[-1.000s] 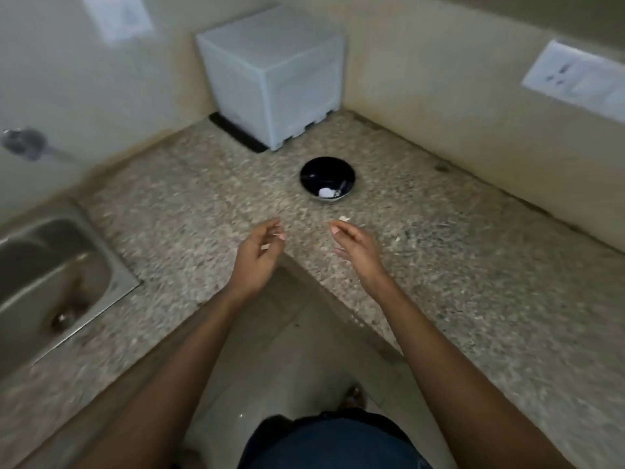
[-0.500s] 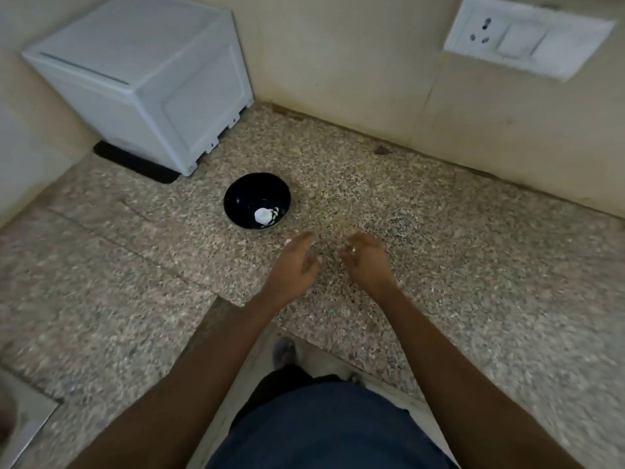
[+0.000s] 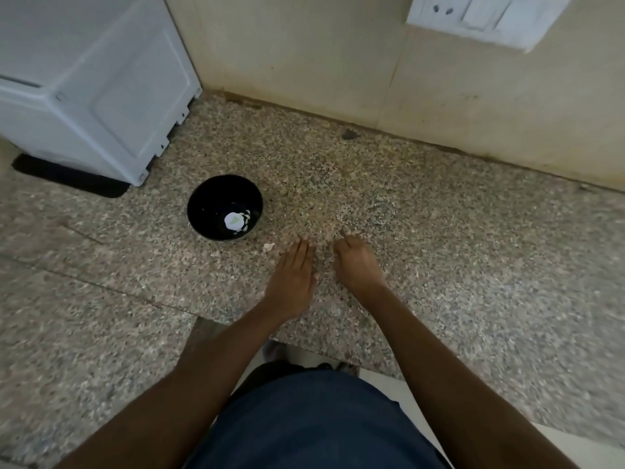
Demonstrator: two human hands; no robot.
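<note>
Since half a second ago: both hands have settled lower onto the tabletop (image 3: 456, 238), and the left fingers, slightly bent then, now lie straight. The bowl keeps its place up and to the left of them.

Left grip (image 3: 292, 275): palm down, fingers straight and together, lying flat on the speckled stone. Open, holds nothing.

Right grip (image 3: 355, 262): just beside the left, a narrow strip of stone between them. Back of the hand faces up, fingers bent down toward the stone, one fingertip showing at the far edge. Cannot tell whether anything is pinched beneath; the underside is hidden.

Pale scrap (image 3: 269, 246): small and whitish, lying on the stone just left of the left fingertips, close to them but apart. It sits between the left grip and the bowl, nearer the grip.

Black bowl (image 3: 209, 198): upright on the stone, beyond and left of the scrap. A white piece (image 3: 233, 221) rests in its bottom, toward the near right side, with a few smaller bits beside it.

Surroundings: white box (image 3: 94, 79) on a black mat (image 3: 67, 179) in the far left corner; wall socket (image 3: 473, 15) at upper right; blue cloth (image 3: 314, 424) on the person's body at the bottom edge.
</note>
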